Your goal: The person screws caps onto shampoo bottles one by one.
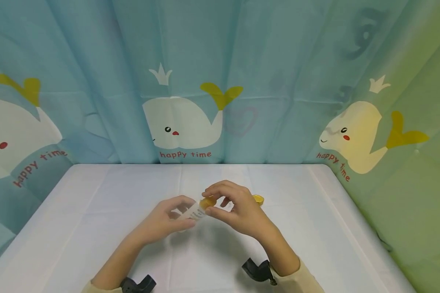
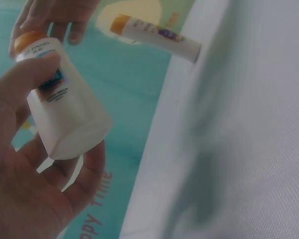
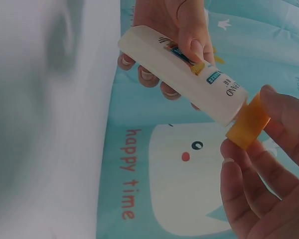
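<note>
My left hand [image 1: 170,215] grips a white plastic bottle [image 3: 184,74] with a printed label, held tilted above the table. The thumb lies across the label in the left wrist view. An orange cap [image 3: 249,122] is at the bottle's upper end, slightly askew, with a narrow gap beside the shoulder in the right wrist view. My right hand [image 1: 238,207] pinches this cap between thumb and fingers. Beyond the right hand stands a second white bottle [image 2: 157,37] with an orange cap; in the head view only its yellow-orange top [image 1: 258,199] shows past the hand.
The table [image 1: 106,228] wears a white cloth. Behind it and at both sides hangs a blue-green curtain [image 1: 271,73] with whale prints. Black wrist mounts [image 1: 257,270] are by both forearms, close above the table.
</note>
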Action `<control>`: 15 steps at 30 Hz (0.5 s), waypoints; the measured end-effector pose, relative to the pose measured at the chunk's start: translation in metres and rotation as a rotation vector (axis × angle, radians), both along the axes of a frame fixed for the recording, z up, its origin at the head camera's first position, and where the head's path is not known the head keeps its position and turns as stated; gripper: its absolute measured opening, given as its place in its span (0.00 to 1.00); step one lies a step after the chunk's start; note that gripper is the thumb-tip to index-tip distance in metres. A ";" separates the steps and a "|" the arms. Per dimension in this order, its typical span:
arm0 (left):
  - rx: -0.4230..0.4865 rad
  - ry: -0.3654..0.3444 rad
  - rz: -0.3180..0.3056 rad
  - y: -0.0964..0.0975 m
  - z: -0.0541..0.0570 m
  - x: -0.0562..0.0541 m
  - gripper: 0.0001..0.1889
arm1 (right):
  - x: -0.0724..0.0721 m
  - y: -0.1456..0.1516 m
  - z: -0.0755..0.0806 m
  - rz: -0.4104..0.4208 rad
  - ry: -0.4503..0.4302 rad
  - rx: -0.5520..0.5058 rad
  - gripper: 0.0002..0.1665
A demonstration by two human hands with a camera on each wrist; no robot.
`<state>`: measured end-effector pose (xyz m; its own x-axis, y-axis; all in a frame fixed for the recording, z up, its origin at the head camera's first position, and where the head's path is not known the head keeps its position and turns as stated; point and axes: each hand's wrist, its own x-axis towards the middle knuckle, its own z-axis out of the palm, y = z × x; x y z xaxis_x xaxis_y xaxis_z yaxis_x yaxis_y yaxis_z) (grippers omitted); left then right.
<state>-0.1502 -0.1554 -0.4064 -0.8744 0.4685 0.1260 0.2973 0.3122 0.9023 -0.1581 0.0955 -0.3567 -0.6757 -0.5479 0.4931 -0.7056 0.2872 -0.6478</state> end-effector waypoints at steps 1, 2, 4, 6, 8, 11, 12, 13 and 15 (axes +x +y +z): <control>0.001 0.002 -0.001 0.000 0.000 0.000 0.16 | 0.000 0.000 0.000 0.003 0.000 0.003 0.17; 0.005 0.003 -0.004 0.000 0.000 0.000 0.16 | 0.000 0.000 0.000 0.006 0.001 0.006 0.18; 0.012 0.004 -0.005 -0.001 0.000 0.000 0.16 | 0.000 0.000 0.000 0.010 0.005 0.011 0.18; 0.017 0.004 -0.005 -0.001 0.001 0.000 0.16 | 0.000 0.000 0.000 0.010 0.005 0.013 0.19; 0.016 0.003 -0.003 -0.002 0.001 0.000 0.16 | 0.000 0.000 0.000 0.009 0.004 0.016 0.21; 0.002 0.011 0.009 -0.002 0.001 -0.001 0.16 | 0.001 0.000 0.001 0.006 -0.005 0.020 0.22; -0.001 0.012 0.009 -0.003 0.001 -0.001 0.16 | 0.001 0.000 0.001 0.005 -0.009 0.022 0.23; -0.006 0.015 0.012 -0.003 0.001 -0.001 0.16 | 0.002 0.000 0.002 0.005 -0.015 0.023 0.23; -0.009 0.018 0.019 -0.003 0.001 -0.001 0.16 | 0.002 0.000 0.002 0.007 -0.022 0.025 0.24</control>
<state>-0.1515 -0.1587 -0.4055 -0.8807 0.4530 0.1382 0.3077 0.3256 0.8940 -0.1564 0.0953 -0.3547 -0.6824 -0.5646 0.4643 -0.6933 0.2985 -0.6559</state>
